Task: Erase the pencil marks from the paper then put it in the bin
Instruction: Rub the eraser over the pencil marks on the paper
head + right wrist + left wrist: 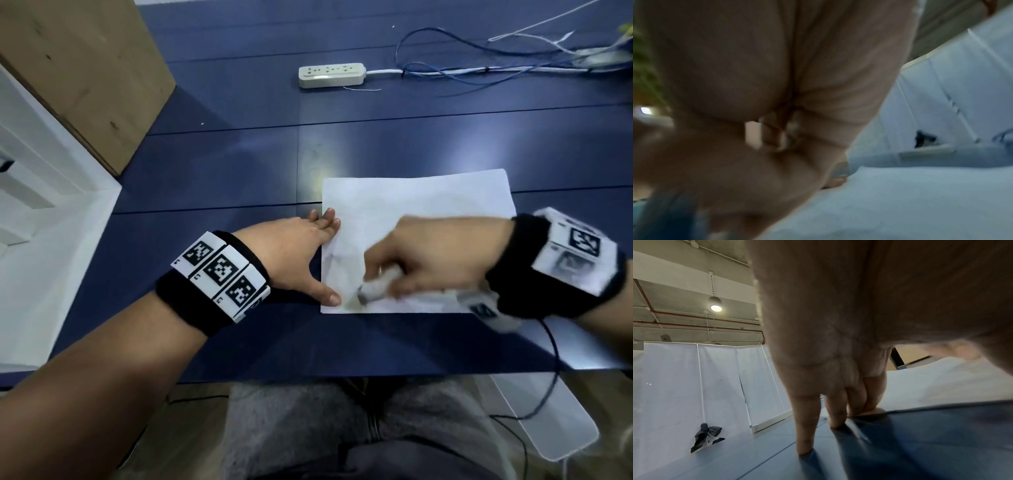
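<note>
Head view shows a white sheet of paper (pixel 418 212) lying flat on the dark blue counter (pixel 222 164), close to the near edge, right in front of the seated person. The left hand (pixel 291 253) is spread flat, palm down, at the sheet's left edge: straight fingers (pixel 325 219) touch the far part of that edge and the thumb presses on the near left corner, so it pins the paper without gripping anything. The right hand (pixel 435 257) is blurred, but its fingers are curled round a whitish eraser (pixel 376 286) whose greyish tip sits on the paper near the bottom left corner, just beside the left thumb. Any pencil marks are too faint to make out; there's only a greyish smudge by the eraser tip.

Left wrist view backs this up: the fingers (pixel 807 426) reach down straight, tips on the blue counter (pixel 920 443) and on the edge of the white paper (pixel 941 382).

Right wrist view is super blurry: the hand (pixel 756 113) closed up tight, and pale paper (pixel 900 203) underneath. Can't pick out the eraser there.

Other stuff on the counter: a white power strip (pixel 331 74) towards the far side with a tangle of cables (pixel 479 58) running off right, a brown cardboard box (pixel 82 65) at the far left, and a white box-like thing (pixel 41 219) beside it. Both wrists wear black bands (pixel 212 284) with black-and-white marker tags.
</note>
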